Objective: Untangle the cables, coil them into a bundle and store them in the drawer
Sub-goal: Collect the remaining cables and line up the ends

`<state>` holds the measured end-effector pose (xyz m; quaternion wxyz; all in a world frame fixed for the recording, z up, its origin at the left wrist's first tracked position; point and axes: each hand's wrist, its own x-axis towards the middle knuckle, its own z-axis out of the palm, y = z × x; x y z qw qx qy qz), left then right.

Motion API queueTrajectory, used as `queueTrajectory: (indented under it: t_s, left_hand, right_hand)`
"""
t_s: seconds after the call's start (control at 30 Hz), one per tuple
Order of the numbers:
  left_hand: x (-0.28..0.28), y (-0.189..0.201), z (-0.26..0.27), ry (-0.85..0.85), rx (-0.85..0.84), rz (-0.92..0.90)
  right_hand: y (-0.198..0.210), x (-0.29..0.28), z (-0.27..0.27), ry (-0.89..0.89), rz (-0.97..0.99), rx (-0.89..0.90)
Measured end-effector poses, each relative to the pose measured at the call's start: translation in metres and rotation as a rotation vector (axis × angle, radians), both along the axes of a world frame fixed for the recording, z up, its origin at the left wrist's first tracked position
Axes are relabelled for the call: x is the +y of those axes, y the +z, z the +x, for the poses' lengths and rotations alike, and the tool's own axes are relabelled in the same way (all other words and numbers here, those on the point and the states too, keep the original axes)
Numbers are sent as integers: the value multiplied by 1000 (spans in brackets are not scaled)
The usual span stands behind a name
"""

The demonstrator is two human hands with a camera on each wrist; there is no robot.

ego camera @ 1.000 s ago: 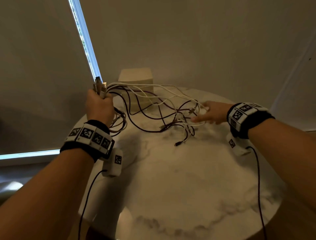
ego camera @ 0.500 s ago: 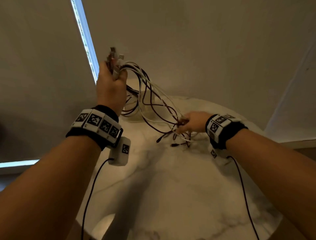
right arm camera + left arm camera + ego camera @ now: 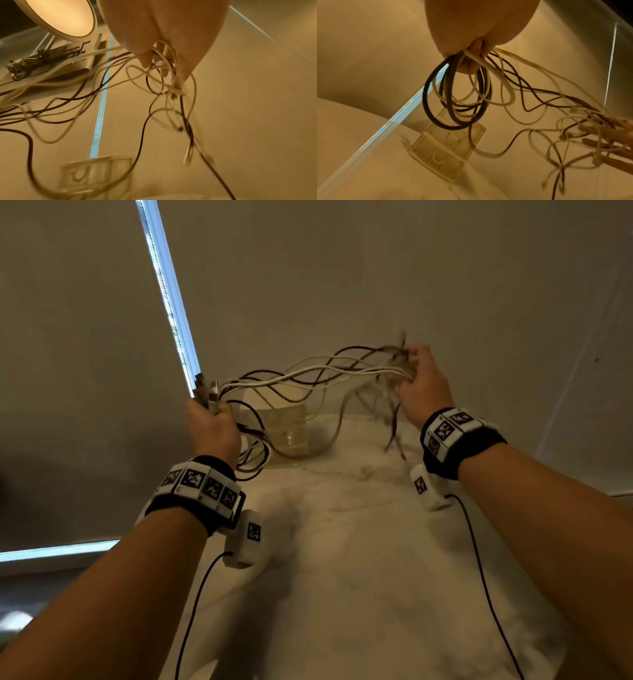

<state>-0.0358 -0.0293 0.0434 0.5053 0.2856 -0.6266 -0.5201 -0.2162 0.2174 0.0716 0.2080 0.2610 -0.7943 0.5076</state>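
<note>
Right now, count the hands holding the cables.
2. The left hand grips the cables at the left; the right hand holds their far ends, raised at the right.

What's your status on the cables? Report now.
Left hand grips plug ends and coiled loops. Right hand holds far ends, raised. Cables strung between, still tangled. Clear drawer unit on marble table, shut.
</note>
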Motion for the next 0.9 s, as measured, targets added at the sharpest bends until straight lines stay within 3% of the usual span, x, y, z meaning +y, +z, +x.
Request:
queueTrajectory:
  t_s: [0.03,0.1,0.2,0.23,0.3,0.4,0.47,0.57,0.6,0.67,0.8,0.87,0.9]
  left_hand:
    - [0,-3,0,-1,-12,14]
    - [-2,-8,0,3,-26,26]
    - [-5,-12,1,1,-45,-7]
    - [-4,-11,2,-5,-48,-21]
    - [0,-13,2,0,-59,-61]
    - [0,-17,-3,21,-71,-71]
    - [-1,-18,-5,20,-88,-59]
    - [-3,-22,-5,5,-110,-32]
    - [-5,-25,-5,8,-108,-23]
    - [-6,-27,-3,25,-122,-30]
    - [-7,-31,3,24,-181,-144]
    - [-1,-30,6,-13,-236,-237]
    - [1,-29,7,-40,-255,-281]
  right_hand:
    - [4,3,-2,39,-73,94]
    - [2,11,-8,-4,128,167]
    - [-31,28,-27,-171,853,-87]
    - [-45,34,-34,-189,1006,-181]
    - [-71,43,-43,-191,1132,-289]
    - [-74,45,-49,-209,1140,-306]
    - [-52,43,-45,-234,962,-192]
    - [-14,42,-45,-267,155,43]
    - [-5,42,-45,-246,63,135]
    - [-2,45,-45,-193,190,190]
    - [-32,55,-41,-100,950,-328]
    - [-44,55,-29,-18,1098,-582]
    - [-47,51,-20,-3,1107,-612]
